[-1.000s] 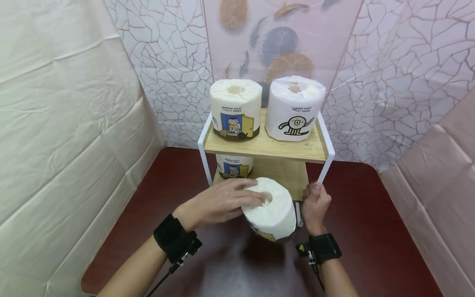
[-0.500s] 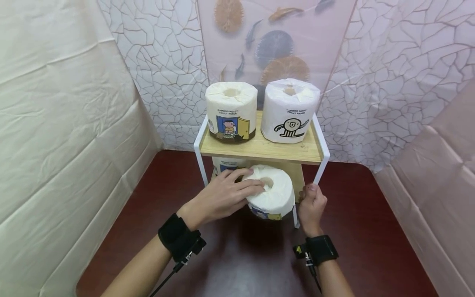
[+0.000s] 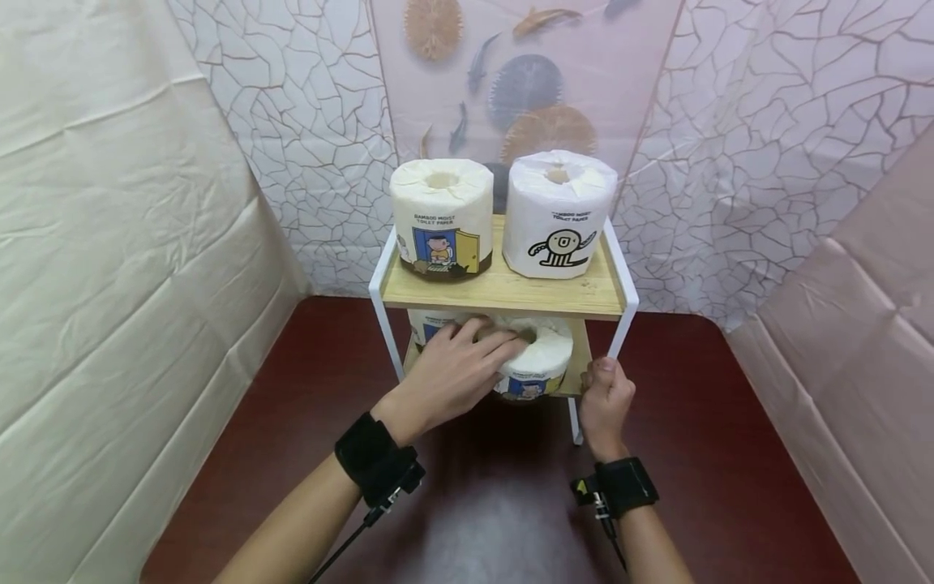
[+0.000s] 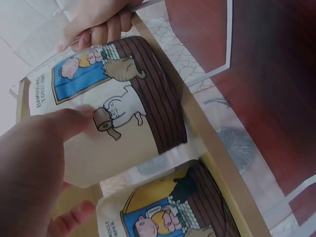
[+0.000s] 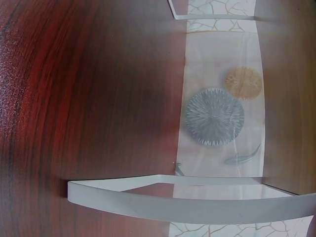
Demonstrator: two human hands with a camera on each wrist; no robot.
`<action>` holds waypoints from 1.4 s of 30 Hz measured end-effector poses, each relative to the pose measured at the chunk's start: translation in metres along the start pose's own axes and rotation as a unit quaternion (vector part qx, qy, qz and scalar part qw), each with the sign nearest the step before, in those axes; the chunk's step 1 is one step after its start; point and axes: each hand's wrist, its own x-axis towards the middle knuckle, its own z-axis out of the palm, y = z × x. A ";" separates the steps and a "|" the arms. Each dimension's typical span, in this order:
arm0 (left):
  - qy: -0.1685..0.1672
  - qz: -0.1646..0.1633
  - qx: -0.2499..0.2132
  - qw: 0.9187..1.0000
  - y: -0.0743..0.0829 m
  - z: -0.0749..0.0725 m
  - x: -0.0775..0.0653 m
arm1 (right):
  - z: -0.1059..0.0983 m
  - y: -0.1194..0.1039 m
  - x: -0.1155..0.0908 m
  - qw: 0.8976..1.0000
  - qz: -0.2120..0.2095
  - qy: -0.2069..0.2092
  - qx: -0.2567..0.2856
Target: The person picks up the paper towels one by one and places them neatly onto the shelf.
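My left hand (image 3: 454,369) grips a wrapped toilet paper roll (image 3: 549,350) at the lower shelf, fingers over its top by the core hole. In the left wrist view, the thumb presses the roll's printed side (image 4: 123,106). The roll sits under the front edge of the upper board, its base at the lower shelf's front edge. Behind my fingers, another roll (image 3: 425,323) on the lower shelf is partly hidden. My right hand (image 3: 607,401) holds the white metal leg (image 3: 622,334) of the two-tier wooden rack, at its right front.
On the upper board (image 3: 511,296) stand two more rolls, a cartoon-printed one (image 3: 441,219) and one with a black line figure (image 3: 560,215). The rack stands on a dark red table (image 3: 700,454). Fabric hangs at both sides and behind.
My left hand has pushed the toilet paper roll back and up, from in front of the rack to the lower shelf, and the roll has become more upright. My right hand keeps hold of the leg.
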 end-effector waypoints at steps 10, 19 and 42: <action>-0.048 0.013 -0.025 0.998 -0.008 0.000 0.008 | 0.000 0.001 0.001 1.000 -0.005 0.000 0.006; -0.105 0.059 -0.017 0.993 -0.028 -0.003 0.017 | -0.001 0.003 0.002 1.000 -0.010 -0.002 0.022; -0.044 -0.038 -0.038 0.998 -0.005 0.017 0.031 | 0.001 0.004 0.001 0.999 -0.011 -0.014 0.048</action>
